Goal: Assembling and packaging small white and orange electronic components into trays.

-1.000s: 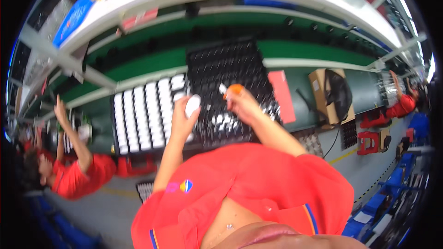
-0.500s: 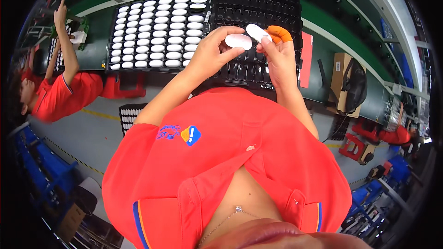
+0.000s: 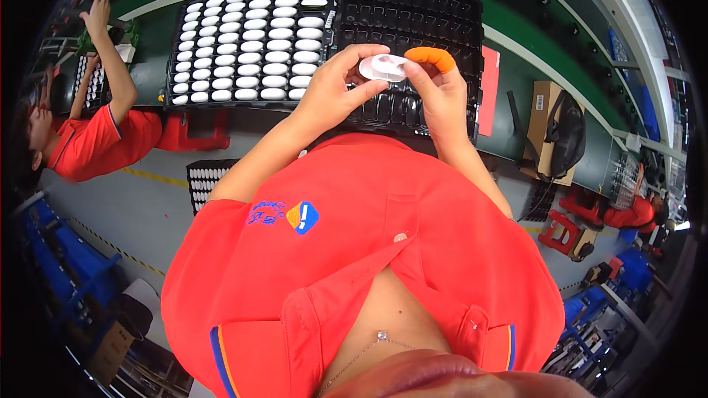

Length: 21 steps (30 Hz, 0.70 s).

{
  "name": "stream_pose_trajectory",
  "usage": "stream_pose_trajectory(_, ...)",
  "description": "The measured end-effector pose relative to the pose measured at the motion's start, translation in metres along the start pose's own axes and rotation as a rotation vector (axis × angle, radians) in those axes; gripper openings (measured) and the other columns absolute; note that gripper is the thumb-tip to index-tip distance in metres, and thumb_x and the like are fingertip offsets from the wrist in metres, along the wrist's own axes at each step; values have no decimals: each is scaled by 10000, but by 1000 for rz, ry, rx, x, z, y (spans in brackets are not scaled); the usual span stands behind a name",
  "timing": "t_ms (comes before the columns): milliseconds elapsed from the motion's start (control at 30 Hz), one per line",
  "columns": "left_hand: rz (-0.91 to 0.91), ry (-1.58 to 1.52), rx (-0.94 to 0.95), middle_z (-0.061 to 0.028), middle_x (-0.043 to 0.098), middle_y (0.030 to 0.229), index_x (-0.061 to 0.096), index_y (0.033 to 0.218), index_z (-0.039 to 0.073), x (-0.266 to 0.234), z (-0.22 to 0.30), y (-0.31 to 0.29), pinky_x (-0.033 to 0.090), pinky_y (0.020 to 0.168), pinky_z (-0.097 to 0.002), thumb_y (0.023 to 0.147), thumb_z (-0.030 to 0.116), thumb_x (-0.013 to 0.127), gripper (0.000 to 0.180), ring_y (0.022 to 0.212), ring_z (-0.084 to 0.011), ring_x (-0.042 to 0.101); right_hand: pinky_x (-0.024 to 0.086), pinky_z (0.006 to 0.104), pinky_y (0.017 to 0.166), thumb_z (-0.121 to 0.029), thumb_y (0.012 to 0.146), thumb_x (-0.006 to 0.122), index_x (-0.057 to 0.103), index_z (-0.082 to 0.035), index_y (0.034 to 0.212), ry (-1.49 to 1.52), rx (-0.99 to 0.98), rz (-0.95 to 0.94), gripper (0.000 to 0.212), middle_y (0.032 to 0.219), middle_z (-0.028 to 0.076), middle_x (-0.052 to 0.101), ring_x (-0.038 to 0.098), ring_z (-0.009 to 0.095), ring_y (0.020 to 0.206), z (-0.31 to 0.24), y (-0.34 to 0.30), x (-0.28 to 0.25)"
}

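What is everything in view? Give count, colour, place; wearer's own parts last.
Workbench: one, green, across top
Stocked tray: one, black, bench left
White ovals: many, white, stocked tray
Dark tray: one, black, upper centre
Sheet: one, red, right of dark tray
Box: one, brown, bench right
Bag: one, black, against box
Stools: at least two, red, both sides
Co-workers: at least two, red shirts, both sides
Held pieces: seemingly two overlapping, white, between hands
Finger covers: count unclear, orange, right hand
Shirt: one, red, lower middle
Left hand: one, bare, upper centre
Right hand: one, partly covered, upper centre
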<state>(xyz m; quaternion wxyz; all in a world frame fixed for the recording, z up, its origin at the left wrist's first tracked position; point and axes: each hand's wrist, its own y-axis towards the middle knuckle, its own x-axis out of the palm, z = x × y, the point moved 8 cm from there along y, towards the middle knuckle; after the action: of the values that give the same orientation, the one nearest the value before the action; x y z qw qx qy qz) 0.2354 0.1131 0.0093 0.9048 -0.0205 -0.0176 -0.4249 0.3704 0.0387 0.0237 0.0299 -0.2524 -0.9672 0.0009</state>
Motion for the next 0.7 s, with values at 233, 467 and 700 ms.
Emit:
stream_pose_trajectory(233,5,-48,13,-65,584,1125,498,1255,31,0,1,-2,482,842,-242,852,30,654,433,1008,-112,578,458,223,742,-80,867,661,579,-8,1019,-351,-189,-38,187,969,31,563,548,84,825,-9,-5,6)
stream_pose_trajectory(467,-4,-59,35,-70,578,1132,495,1255,21,-1,-2,-2,485,856,-243,847,24,658,440,1014,-121,586,445,213,708,-76,864,651,599,-24,990,-309,-37,-103,146,901,32,578,542,81,812,2,3,4)
stream_pose_trajectory(700,-14,4,48,-78,559,1176,507,1247,6,-2,-5,-5,492,868,-255,842,12,656,431,1031,-138,590,437,219,706,-142,847,672,625,-15,977,-512,1,-185,188,892,24,568,526,83,786,-15,9,8)
